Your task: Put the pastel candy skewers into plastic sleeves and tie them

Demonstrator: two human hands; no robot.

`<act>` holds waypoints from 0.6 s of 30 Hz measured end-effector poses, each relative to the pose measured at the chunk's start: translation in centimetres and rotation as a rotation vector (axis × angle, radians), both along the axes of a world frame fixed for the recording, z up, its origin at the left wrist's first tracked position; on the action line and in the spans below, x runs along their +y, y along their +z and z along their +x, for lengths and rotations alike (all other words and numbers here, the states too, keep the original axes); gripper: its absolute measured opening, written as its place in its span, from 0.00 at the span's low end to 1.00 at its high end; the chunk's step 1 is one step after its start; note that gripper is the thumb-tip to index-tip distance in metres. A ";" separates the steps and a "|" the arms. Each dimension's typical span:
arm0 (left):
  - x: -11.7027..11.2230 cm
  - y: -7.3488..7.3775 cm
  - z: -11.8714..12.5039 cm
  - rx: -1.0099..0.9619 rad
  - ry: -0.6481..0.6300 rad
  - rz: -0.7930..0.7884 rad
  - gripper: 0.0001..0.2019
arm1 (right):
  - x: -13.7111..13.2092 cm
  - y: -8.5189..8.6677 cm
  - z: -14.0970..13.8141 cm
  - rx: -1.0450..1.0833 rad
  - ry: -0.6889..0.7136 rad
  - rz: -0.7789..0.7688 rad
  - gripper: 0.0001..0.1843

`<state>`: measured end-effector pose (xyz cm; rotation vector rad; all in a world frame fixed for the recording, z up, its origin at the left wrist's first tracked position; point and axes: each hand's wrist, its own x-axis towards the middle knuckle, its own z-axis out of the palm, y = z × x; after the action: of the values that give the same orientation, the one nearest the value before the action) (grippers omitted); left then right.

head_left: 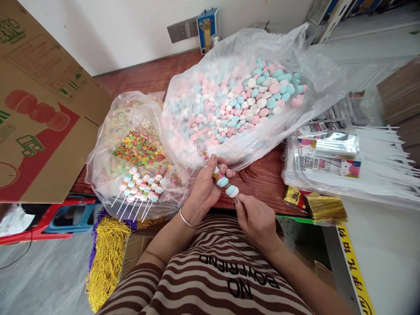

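Grips one marshmallow skewer point(232, 191) at the middle of the scene, by the near edge of the wooden table point(272, 179), with the left hand point(206, 181) curled round the far part and the right hand point(257, 218) pinching the near end, just below a blue-and-white marshmallow pair. Shows one clear printed sleeve point(201, 148) reaching out beyond the left fingers; cannot tell its full extent along the skewer behind them. Appears to be partway through, going by assembled skewers point(141, 188) lying at left on a plastic bag, seemingly without printed sleeves, and by plenty of supplies apparently left over. Seems to have threading done on those, with sleeving under way only on the held one. Counts, as nearly as the overlap allows, six skewers lying at left, plus one in hand; two hands, both occupied; one large bag of loose marshmallows point(243, 105) at far centre; one smaller bag of ring candies point(139, 146) at left. Includes at right one clear plastic tray point(297, 177) with several printed packets point(323, 164) and too many white sticks point(383, 162) to count, then nearer, one bundle of gold twist ties point(326, 208) beside a yellow-and-black label. Includes also a few loose ties point(247, 173) just right of the left hand, hard to number exactly, and one cardboard box point(42, 127) at far left.
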<state>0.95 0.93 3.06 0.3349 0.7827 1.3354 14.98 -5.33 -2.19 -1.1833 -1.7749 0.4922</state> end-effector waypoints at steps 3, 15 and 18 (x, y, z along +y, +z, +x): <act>-0.1 -0.2 -0.1 -0.027 -0.009 0.038 0.17 | 0.3 0.7 -0.2 0.569 0.233 -0.620 0.14; -0.1 -0.4 -0.6 -0.076 -0.011 -0.010 0.23 | 1.0 -0.4 -1.2 0.811 0.165 -0.755 0.20; -0.1 -0.3 -0.8 -0.008 0.017 0.055 0.18 | 1.6 -0.1 -0.8 0.935 0.206 -0.821 0.19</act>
<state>0.12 0.79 2.71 0.3667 0.7449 1.3753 14.21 -3.74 -2.34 -0.9923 -0.8565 1.6872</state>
